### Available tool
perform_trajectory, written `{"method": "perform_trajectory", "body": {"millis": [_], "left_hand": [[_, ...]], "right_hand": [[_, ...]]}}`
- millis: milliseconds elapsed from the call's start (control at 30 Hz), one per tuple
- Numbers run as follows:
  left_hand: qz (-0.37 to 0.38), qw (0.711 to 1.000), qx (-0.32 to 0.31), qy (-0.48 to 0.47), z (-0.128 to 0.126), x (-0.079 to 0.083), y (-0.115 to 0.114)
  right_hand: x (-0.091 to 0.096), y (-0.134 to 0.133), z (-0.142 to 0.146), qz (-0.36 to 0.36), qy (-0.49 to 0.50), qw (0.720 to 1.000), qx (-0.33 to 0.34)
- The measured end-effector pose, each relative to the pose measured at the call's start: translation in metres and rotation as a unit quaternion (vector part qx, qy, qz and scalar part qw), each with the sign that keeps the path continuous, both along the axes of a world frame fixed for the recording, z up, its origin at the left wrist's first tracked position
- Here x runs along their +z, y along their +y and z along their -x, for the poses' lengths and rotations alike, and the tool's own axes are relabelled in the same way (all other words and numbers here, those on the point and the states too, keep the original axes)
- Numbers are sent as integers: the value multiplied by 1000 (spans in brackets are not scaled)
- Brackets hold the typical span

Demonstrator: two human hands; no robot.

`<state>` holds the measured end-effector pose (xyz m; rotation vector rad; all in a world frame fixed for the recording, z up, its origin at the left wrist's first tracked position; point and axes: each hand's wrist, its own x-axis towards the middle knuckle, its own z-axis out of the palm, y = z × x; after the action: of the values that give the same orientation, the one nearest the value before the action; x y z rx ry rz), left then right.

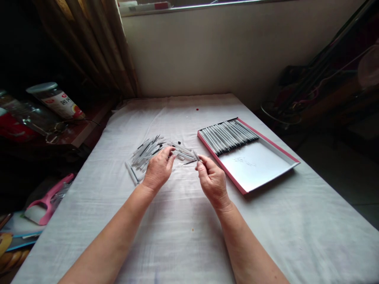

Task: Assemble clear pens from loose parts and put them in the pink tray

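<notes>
My right hand grips a clear pen barrel between thumb and fingers, its far end pointing up and left. My left hand is curled at the edge of a loose heap of pen parts, thumb and forefinger drawn together. Whatever lies between those fingertips is too small to make out. Clear barrels and thin dark refills lie mixed in the heap, some just beyond both hands. To the right, a shallow red-edged box lid holds a row of pens with black tips facing me.
A white cloth covers the table. Small black and red bits lie on it. At left, jars stand on a side shelf, with a pink-handled tool lower down. A wall and curtain border the far side.
</notes>
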<state>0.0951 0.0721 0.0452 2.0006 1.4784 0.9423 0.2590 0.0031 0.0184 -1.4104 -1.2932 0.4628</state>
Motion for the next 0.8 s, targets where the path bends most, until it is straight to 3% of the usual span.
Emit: {"method": "perform_trajectory", "body": {"millis": [67,133,233,300,567,800], "left_hand": [[112,975,-2,-193,8,-3,-13],[237,907,18,-347,15,-9,-24],[326,818,73,-467,22,-18,-35],[330,797,87,-499,24,-22,-39],[312,804,58,-502,20,-25,-43],[254,868,37,-425,19,-31,-48]], "right_hand": [[2,-2,4,15,-43,998,47],[2,-4,9,25,-82,991,106],[-1,-7,14,25,-122,979,164],[-3,-7,16,25,-141,974,178],[-7,-6,14,46,-178,965,186],[-12,-4,12,70,-126,972,185]]}}
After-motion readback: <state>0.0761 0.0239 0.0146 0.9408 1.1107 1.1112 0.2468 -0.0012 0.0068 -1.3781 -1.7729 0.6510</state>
